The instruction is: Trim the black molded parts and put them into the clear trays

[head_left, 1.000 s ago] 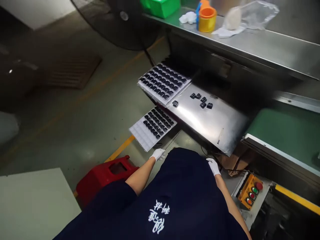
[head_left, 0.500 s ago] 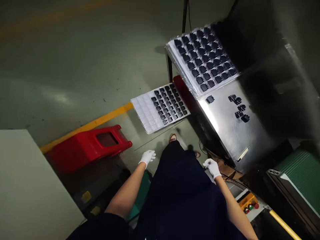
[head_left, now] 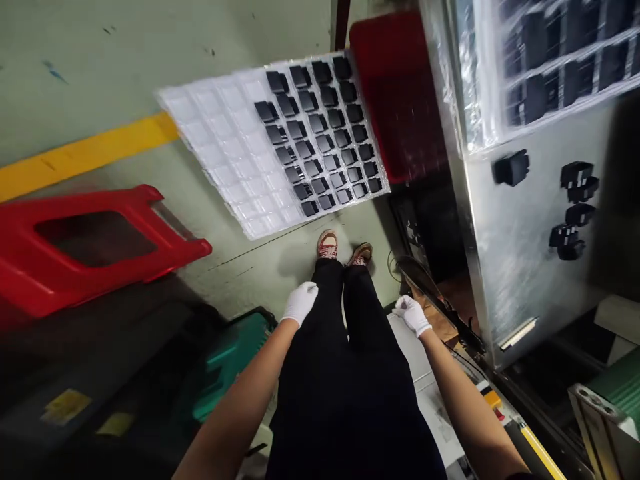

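- Grey-green concrete floor (head_left: 150, 53) fills the view from above, crossed at the left by a yellow painted line (head_left: 85, 152).
- Left hand (head_left: 300, 301), in a white glove, hangs slack beside the left thigh. Its fingers are half-curled, it holds nothing, and it just touches the dark trousers (head_left: 345, 347).
- Right hand (head_left: 411, 313), also in a white glove, hangs beside the right thigh. Its fingers are bunched toward the thumb, and I cannot tell whether anything is pinched between them.
- Two shoes (head_left: 327, 243) stand side by side on the floor below the hands.
- Clear blister tray (head_left: 225, 140) lies ahead of the shoes, well apart from both hands. Its right half is filled with black square parts (head_left: 320, 143) in rows, and its left pockets are bare. Its far right corner lies against a red bin (head_left: 400, 100).
- Red plastic stool (head_left: 90, 240) lies on its side to the left, and a green object (head_left: 230, 353) sits near the left forearm.
- Steel table (head_left: 520, 280) stands to the right, its near corner close to the right hand. One loose black piece (head_left: 511, 167) lies on it, with a small cluster (head_left: 575, 207) further right.
- Second tray (head_left: 550, 73), blurred and full of dark parts, rests on the table's far end.
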Motion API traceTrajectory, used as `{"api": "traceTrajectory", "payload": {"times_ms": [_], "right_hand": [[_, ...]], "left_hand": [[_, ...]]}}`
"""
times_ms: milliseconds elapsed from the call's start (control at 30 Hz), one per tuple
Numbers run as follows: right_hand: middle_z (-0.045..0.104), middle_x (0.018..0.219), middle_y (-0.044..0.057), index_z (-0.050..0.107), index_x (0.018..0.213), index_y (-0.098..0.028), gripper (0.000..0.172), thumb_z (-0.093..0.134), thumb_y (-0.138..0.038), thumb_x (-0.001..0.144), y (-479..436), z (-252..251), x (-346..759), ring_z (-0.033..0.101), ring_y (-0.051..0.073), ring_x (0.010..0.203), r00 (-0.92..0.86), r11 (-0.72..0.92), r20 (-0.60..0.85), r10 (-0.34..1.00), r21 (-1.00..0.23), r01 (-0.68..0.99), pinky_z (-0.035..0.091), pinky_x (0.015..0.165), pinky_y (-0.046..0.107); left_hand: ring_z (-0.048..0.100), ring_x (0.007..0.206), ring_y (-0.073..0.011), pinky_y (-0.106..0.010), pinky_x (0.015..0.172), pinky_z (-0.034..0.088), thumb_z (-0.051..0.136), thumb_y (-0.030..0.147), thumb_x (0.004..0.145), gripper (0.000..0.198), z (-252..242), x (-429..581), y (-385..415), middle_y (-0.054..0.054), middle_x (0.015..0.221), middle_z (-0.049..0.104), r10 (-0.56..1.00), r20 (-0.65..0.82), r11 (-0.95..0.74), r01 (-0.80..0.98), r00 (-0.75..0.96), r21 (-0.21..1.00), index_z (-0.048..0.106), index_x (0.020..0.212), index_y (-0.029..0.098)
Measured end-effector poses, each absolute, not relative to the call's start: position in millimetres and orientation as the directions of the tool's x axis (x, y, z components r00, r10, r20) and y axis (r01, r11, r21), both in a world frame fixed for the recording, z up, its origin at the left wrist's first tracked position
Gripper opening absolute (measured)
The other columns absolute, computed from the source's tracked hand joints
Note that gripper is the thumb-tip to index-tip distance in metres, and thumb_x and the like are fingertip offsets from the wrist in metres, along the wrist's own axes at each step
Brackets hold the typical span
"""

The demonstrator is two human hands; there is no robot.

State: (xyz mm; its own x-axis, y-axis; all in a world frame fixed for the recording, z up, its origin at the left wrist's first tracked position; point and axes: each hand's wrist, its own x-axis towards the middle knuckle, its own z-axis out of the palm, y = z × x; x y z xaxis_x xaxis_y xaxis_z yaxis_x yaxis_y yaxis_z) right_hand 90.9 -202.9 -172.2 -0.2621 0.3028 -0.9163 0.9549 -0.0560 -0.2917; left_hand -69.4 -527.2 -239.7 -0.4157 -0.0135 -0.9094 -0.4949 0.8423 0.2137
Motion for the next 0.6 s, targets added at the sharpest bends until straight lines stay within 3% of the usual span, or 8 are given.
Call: {"api": "traceTrajectory", "payload": {"times_ms": [133,333,467,600], "right_hand": [[0.068,0.123,0.009,0.065,0.127,-0.015,0.036,0.066,-0.041,0.102,-182,-243,84,0.069,0.021,0.103,-0.239,-0.086,-0.921,0.308,-0.277,0.957,0.062,0.088,0.040],[0.068,0.089,0.001,0.067,0.111,-0.014,0.028,0.066,-0.040,0.099,-125,-315,76,0.062,0.011,0.069,-0.229,-0.111,-0.903,0.363,-0.286,0.952,0.055,0.066,0.026],[0.064,0.067,-0.002,0.071,0.099,-0.016,0.028,0.071,-0.040,0.084,-110,-316,79,0.053,0.012,0.057,-0.257,-0.077,-0.882,0.395,-0.311,0.947,0.046,0.058,0.024],[0.068,0.065,0.000,0.074,0.082,-0.019,0.024,0.073,-0.042,0.075,-116,-284,80,0.059,0.015,0.064,-0.320,-0.005,-0.872,0.370,-0.347,0.938,0.048,0.063,0.025]], "left_hand": [[0.063,0.129,-0.0319,-0.040,0.116,0.041,0.060,0.028,0.096,0.031,-264,-49,-500,-0.018,0.136,0.070,0.123,-0.896,0.925,-0.278,-0.426,0.259,0.073,0.121,0.015],[0.065,0.125,-0.0296,-0.036,0.113,0.044,0.054,0.034,0.102,0.036,-289,-35,-452,-0.012,0.134,0.071,0.240,-0.887,0.944,-0.117,-0.395,0.307,0.072,0.128,0.019],[0.068,0.120,-0.0285,-0.034,0.106,0.048,0.051,0.035,0.103,0.035,-294,-27,-434,-0.011,0.131,0.073,0.256,-0.892,0.947,-0.089,-0.372,0.308,0.073,0.125,0.019],[0.072,0.111,-0.0294,-0.035,0.097,0.051,0.052,0.034,0.103,0.031,-277,-22,-426,-0.012,0.124,0.076,0.256,-0.904,0.955,-0.059,-0.344,0.292,0.075,0.119,0.020]]}}
